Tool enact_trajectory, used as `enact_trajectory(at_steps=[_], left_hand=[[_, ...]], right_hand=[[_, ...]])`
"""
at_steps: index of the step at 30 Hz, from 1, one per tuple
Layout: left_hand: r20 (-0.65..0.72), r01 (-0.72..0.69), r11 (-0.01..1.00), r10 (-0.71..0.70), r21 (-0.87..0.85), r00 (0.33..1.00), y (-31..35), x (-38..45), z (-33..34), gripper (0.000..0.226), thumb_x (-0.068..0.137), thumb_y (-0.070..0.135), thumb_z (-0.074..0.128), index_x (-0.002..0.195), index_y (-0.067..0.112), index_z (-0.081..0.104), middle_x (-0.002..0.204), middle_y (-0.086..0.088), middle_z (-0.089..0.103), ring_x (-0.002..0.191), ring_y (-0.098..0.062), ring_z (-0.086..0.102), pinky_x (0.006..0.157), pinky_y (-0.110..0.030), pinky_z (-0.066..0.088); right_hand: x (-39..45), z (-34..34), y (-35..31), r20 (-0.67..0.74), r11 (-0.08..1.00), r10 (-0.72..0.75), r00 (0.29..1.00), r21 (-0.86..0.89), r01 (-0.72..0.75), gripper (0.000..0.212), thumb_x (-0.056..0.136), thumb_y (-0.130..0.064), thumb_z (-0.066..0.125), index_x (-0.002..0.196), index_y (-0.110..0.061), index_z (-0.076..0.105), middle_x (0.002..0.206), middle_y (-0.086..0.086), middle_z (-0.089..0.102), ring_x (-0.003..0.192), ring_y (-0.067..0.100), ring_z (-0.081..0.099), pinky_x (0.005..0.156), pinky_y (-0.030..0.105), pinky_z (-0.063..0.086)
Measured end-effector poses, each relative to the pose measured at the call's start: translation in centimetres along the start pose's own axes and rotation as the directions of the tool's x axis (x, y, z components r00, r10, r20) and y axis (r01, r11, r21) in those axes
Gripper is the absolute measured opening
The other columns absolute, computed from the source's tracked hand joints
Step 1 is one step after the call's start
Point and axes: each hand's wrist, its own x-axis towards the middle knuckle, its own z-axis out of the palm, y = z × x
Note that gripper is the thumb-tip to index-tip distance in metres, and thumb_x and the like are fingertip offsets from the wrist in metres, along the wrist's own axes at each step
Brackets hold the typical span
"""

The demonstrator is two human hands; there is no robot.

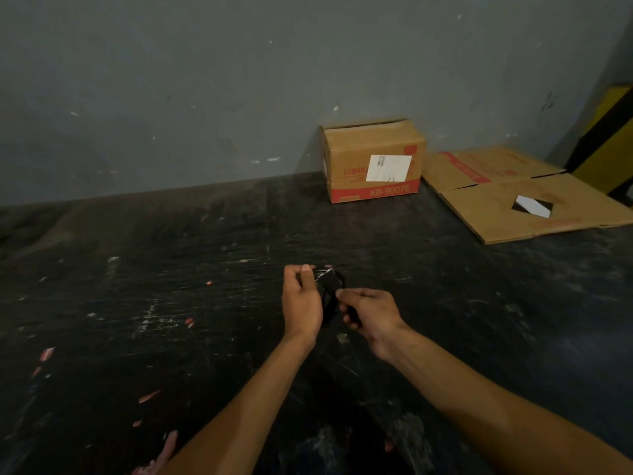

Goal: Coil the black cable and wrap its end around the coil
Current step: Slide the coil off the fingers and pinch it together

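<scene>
Black and scuffed, the worktop (pixel 171 269) carries one upright cardboard box (pixel 373 162) and one flattened cardboard sheet (pixel 534 207) at the far right. Two hands meet above its middle: the left hand (pixel 303 299) curls closed around one bundled black cable (pixel 329 286), while the right hand (pixel 371 313) pinches the cable's lower part, both forearms reaching forward.

Dim, murky light leaves the dark table (pixel 171 303) underexposed, with soft focus and wide-angle bending at the edges
</scene>
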Motion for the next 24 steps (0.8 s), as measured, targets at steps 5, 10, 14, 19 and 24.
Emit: enact_trajectory(at_steps=[5,10,14,19,24], left_hand=[[0.038,0.001,1.0,-0.001,-0.004,0.999,0.2,0.0,0.0,0.017,0.102,0.033,0.041,0.092,0.027,0.054,0.089,0.001,0.059,0.077,-0.009,0.055,0.062,-0.023,0.039],[0.109,-0.025,0.999,0.03,-0.044,0.994,0.1,-1.0,0.3,0.018,0.102,0.029,0.043,0.092,0.02,0.054,0.096,0.008,0.063,0.091,-0.005,0.061,0.074,-0.026,0.048],[0.162,-0.066,0.998,0.069,-0.022,0.984,-0.4,-1.5,0.6,0.019,0.102,0.026,0.044,0.086,0.02,0.052,0.074,0.004,0.055,0.059,0.005,0.051,0.062,-0.025,0.042],[0.216,-0.042,0.998,0.052,-0.05,0.975,-0.9,-1.7,0.6,0.018,0.102,0.024,0.045,0.088,0.016,0.053,0.071,0.004,0.052,0.056,0.002,0.046,0.06,-0.023,0.041],[0.22,0.042,0.999,-0.035,-0.023,0.975,-1.4,-1.7,0.4,0.007,0.102,0.031,0.045,0.095,0.028,0.047,0.084,0.005,0.059,0.07,-0.004,0.056,0.06,-0.019,0.042]], right_hand=[[-0.4,0.0,1.0,-0.038,0.988,0.143,0.989,-0.06,-0.145,0.011,0.088,-0.019,0.066,0.093,-0.009,0.07,0.063,0.002,0.057,0.046,0.009,0.047,0.036,0.02,0.033],[-0.2,0.9,0.9,-0.096,0.981,0.194,0.976,0.04,-0.191,0.009,0.085,-0.018,0.068,0.08,-0.01,0.068,0.06,0.003,0.056,0.045,0.01,0.043,0.035,0.02,0.027],[-0.2,1.0,0.6,-0.052,0.936,0.259,0.964,0.26,-0.238,0.01,0.086,-0.02,0.068,0.083,-0.011,0.07,0.06,0.001,0.059,0.045,0.009,0.046,0.038,0.022,0.031],[-0.2,0.9,0.3,0.022,0.891,0.299,0.954,0.352,-0.288,0.011,0.089,-0.019,0.064,0.091,-0.01,0.07,0.076,0.007,0.065,0.061,0.015,0.054,0.05,0.025,0.039],[-0.2,0.5,-0.2,0.075,0.877,0.301,0.951,0.37,-0.307,0.012,0.093,-0.016,0.057,0.085,-0.013,0.065,0.071,0.004,0.057,0.054,0.011,0.044,0.04,0.021,0.032]])
